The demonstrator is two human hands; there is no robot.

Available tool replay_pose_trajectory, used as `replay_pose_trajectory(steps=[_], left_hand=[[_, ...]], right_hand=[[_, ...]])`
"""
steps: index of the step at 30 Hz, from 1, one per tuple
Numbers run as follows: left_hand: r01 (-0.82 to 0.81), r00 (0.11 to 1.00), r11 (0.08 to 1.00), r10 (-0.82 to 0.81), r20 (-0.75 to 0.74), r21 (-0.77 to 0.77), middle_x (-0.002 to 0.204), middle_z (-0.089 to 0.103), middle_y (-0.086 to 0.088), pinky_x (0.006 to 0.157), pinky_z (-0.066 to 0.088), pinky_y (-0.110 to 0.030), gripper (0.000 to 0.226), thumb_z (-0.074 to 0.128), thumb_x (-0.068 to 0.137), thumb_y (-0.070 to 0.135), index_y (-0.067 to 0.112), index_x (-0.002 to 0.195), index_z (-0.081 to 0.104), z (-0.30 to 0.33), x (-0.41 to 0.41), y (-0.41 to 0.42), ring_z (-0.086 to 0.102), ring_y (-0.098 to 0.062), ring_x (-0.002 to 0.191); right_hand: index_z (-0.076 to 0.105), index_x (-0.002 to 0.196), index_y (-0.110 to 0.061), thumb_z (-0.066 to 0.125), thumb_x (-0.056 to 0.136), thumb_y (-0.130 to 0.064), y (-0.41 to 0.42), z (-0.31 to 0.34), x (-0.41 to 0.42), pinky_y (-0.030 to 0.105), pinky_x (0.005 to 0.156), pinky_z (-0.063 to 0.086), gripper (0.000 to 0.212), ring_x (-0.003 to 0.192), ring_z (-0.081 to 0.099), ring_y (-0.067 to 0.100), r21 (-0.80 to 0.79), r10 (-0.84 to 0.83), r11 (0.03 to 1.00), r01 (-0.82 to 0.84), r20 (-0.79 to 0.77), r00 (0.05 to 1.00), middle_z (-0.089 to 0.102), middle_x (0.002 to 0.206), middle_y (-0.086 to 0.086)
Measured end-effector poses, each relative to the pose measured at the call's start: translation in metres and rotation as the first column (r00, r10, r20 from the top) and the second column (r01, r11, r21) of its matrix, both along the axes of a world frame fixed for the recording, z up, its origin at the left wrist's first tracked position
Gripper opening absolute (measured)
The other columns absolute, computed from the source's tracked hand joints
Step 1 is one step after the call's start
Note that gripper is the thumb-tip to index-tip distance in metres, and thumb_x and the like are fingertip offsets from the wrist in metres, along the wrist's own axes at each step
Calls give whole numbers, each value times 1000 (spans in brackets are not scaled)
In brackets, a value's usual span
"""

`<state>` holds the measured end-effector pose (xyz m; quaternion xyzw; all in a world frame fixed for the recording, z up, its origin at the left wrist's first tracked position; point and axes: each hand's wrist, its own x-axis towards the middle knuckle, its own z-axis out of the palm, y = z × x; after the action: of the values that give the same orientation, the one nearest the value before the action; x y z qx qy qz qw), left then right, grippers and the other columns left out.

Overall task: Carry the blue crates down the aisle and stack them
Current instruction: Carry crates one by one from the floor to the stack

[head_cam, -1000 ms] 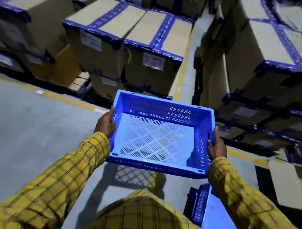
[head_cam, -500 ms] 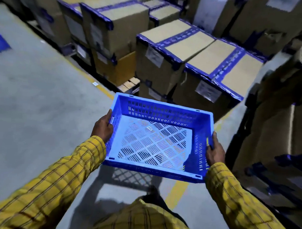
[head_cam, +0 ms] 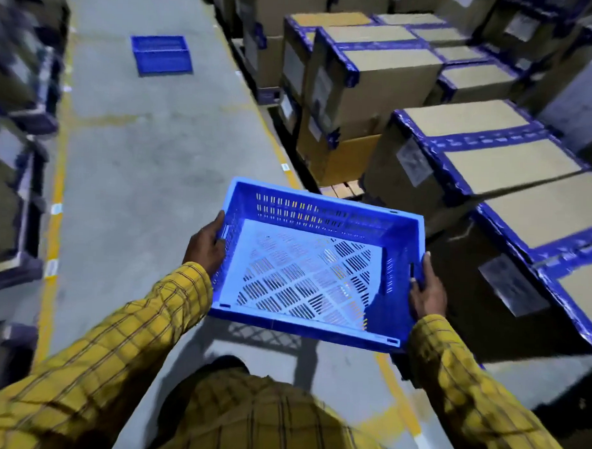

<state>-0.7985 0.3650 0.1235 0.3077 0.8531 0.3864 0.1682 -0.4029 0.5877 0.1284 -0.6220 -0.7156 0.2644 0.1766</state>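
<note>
The crate (head_cam: 315, 268) hung in the air between both hands. The left hand (head_cam: 205, 246) gripped its left wall, thumb over the rim, fingers (head_cam: 220, 241) curled at the handle slot. The right hand (head_cam: 428, 292) gripped the right wall the same way. A second crate (head_cam: 161, 55) sat on the floor (head_cam: 149, 158), far past the fingers. Boxes (head_cam: 475, 156) stood beyond the right hand.
</note>
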Motion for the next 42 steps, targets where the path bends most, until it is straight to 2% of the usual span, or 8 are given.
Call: replay_pose_trajectory(steps=[6, 10, 12, 16, 22, 31, 35, 42], left_hand=[[-178, 984, 983, 179, -19, 48, 133, 61, -16, 101, 48, -38, 57, 52, 90, 5, 22, 145, 48, -9, -67, -12, 62, -33, 116], [-248, 968, 968, 249, -16, 36, 131, 62, -17, 100, 46, -34, 56, 54, 90, 5, 20, 144, 49, -10, -131, -12, 61, -33, 117], [-279, 960, 958, 279, 4, 62, 129, 63, -17, 98, 46, -31, 55, 54, 90, 4, 20, 142, 51, -8, -168, -10, 63, -32, 115], [-317, 948, 947, 317, 9, 57, 131, 62, -16, 101, 48, -38, 54, 53, 91, 5, 21, 143, 50, -1, -238, -10, 63, -33, 115], [-342, 939, 939, 343, -26, 32, 129, 63, -17, 100, 49, -37, 54, 52, 93, 8, 23, 145, 48, 12, -331, -8, 64, -34, 111], [-435, 900, 900, 435, 12, -16, 134, 61, -11, 106, 45, -40, 55, 51, 94, 11, 29, 146, 45, 5, -440, 31, 61, -34, 116], [-472, 881, 881, 472, 19, -8, 134, 61, -12, 106, 46, -44, 54, 51, 95, 11, 27, 146, 45, -3, -489, 65, 61, -33, 116], [-524, 851, 851, 524, 1, 9, 136, 60, -9, 106, 45, -44, 53, 54, 96, 9, 27, 145, 46, 15, -579, 142, 60, -33, 118]], right_hand=[[28, 154, -19, 53, 92, -1, 47, -2, -109, 38, 105, 40, 69, 124, 53, 40, 19, 157, 987, -157, -22, 987, 51, 139, 25], [29, 153, -23, 54, 92, -4, 66, -4, -190, 43, 94, 44, 69, 113, 57, 44, -5, 194, 981, -194, 6, 981, 58, 126, 31], [30, 153, -21, 55, 91, -4, 74, -3, -234, 44, 95, 44, 69, 115, 57, 45, 17, 241, 970, -241, 3, 971, 56, 129, 31], [29, 154, -24, 54, 92, -6, 97, -3, -318, 41, 91, 44, 69, 113, 57, 45, 8, 264, 964, -266, 65, 962, 56, 127, 30], [32, 152, -31, 49, 95, -7, 118, -2, -424, 37, 101, 41, 64, 121, 55, 35, 3, 283, 959, -284, -103, 954, 54, 136, 19], [26, 146, -56, 51, 96, -17, 190, -8, -569, 48, 109, 40, 68, 124, 53, 35, -45, 368, 926, -376, -126, 921, 52, 140, 15], [32, 151, -38, 52, 96, -10, 235, -10, -641, 44, 112, 35, 64, 126, 50, 39, -28, 412, 909, -416, -97, 906, 51, 139, 21], [29, 153, -31, 49, 98, -11, 316, 13, -746, 42, 109, 35, 62, 126, 49, 41, -26, 477, 876, -482, -114, 872, 52, 136, 24]])
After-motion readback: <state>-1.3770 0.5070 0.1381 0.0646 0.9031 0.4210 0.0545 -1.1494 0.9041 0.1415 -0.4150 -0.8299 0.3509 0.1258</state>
